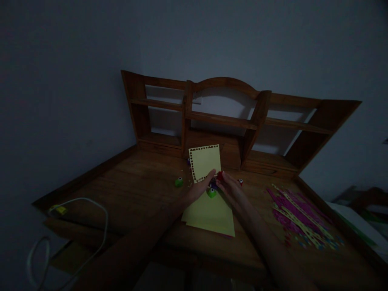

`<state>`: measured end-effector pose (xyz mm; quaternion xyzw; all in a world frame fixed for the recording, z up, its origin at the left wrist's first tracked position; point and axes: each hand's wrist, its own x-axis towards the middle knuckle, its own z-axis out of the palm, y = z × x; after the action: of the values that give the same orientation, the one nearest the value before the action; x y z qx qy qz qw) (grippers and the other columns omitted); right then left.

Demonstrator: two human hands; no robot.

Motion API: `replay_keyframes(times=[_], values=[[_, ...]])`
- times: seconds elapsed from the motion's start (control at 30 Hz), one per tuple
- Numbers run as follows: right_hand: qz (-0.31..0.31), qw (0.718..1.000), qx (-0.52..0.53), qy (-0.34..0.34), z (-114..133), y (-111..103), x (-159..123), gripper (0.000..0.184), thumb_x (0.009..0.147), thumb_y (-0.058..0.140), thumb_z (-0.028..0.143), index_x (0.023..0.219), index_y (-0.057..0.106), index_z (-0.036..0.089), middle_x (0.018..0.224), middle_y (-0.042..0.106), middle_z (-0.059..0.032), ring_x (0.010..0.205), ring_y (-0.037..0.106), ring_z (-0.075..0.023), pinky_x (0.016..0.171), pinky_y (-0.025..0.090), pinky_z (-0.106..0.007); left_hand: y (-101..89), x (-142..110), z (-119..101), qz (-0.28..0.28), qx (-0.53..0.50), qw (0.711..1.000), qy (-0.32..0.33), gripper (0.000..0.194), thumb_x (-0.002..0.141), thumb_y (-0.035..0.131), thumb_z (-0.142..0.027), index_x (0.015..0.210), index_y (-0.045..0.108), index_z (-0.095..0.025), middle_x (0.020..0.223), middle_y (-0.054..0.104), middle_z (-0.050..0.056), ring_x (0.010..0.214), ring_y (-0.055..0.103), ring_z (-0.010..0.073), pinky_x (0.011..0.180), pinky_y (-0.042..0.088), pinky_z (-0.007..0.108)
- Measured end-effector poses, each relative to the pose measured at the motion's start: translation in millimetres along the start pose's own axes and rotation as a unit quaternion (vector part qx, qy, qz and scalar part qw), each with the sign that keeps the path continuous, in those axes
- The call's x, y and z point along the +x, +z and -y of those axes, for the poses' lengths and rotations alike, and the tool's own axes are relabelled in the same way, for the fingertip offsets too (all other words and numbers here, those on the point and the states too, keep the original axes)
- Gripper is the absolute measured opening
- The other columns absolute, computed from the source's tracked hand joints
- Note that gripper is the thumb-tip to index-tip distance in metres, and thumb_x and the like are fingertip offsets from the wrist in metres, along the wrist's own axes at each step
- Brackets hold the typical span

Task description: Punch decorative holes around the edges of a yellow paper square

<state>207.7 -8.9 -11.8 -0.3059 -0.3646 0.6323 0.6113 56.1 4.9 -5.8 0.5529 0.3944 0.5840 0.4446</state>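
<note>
A yellow sheet of paper (205,162) with small shapes cut along its top, left and bottom edges is tilted up at the middle of the desk. My left hand (203,185) grips its lower right corner, thumb on top. At that same corner, my right hand (232,188) has its fingers closed on a small red craft punch (220,176). Just below and between the hands are a green punch (211,193) and a dark purple one (214,184), partly hidden. More yellow sheets (210,216) lie stacked flat beneath my wrists.
Another green punch (178,182) sits left of the paper, and a red one (241,182) is beyond my right hand. Pink and yellow punched strips (298,214) with paper bits lie at right. A wooden shelf (224,119) backs the desk. A white cable (104,218) hangs at left.
</note>
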Motion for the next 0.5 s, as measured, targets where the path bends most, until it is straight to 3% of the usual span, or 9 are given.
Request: replay_keyframes(times=[0.17, 0.27, 0.37, 0.5], values=[[-0.007, 1.000, -0.019, -0.003, 1, 0, -2, 0.026, 0.070, 0.081, 0.025, 0.094, 0.072, 0.025, 0.099, 0.071, 0.0000, 0.091, 0.066, -0.0137, 0.091, 0.052, -0.026, 0.8, 1, -2, -0.019, -0.004, 1.000, 0.024, 0.055, 0.081, 0.063, -0.049, 0.126, 0.058, -0.018, 0.126, 0.062, 0.010, 0.119, 0.056, 0.0220, 0.115, 0.029, 0.039], [0.005, 1.000, -0.026, -0.008, 0, 0, -1, 0.029, 0.067, 0.083, 0.023, 0.094, 0.071, 0.024, 0.096, 0.072, -0.0003, 0.088, 0.067, -0.0136, 0.089, 0.053, -0.026, 0.8, 1, -2, -0.020, 0.001, 1.000, 0.000, 0.055, 0.079, 0.065, -0.049, 0.123, 0.060, -0.017, 0.122, 0.064, 0.012, 0.118, 0.057, 0.0238, 0.114, 0.031, 0.042], [0.009, 0.999, -0.039, -0.005, 0, 2, 0, 0.031, 0.064, 0.084, 0.023, 0.092, 0.071, 0.023, 0.095, 0.072, -0.0017, 0.084, 0.067, -0.0144, 0.084, 0.054, -0.026, 1.3, -1, -4, 0.012, -0.026, 0.999, -0.038, 0.050, 0.079, 0.065, -0.049, 0.118, 0.064, -0.018, 0.119, 0.066, 0.012, 0.112, 0.061, 0.0251, 0.110, 0.037, 0.043], [0.016, 0.997, -0.071, 0.014, 0, 6, -2, 0.035, 0.058, 0.087, 0.023, 0.090, 0.072, 0.020, 0.089, 0.073, -0.0022, 0.077, 0.067, -0.0145, 0.078, 0.054, -0.027, 2.5, -2, -11, 0.057, -0.072, 0.996, -0.010, 0.041, 0.080, 0.065, -0.044, 0.113, 0.067, -0.020, 0.112, 0.070, 0.008, 0.106, 0.065, 0.0236, 0.105, 0.043, 0.042]])
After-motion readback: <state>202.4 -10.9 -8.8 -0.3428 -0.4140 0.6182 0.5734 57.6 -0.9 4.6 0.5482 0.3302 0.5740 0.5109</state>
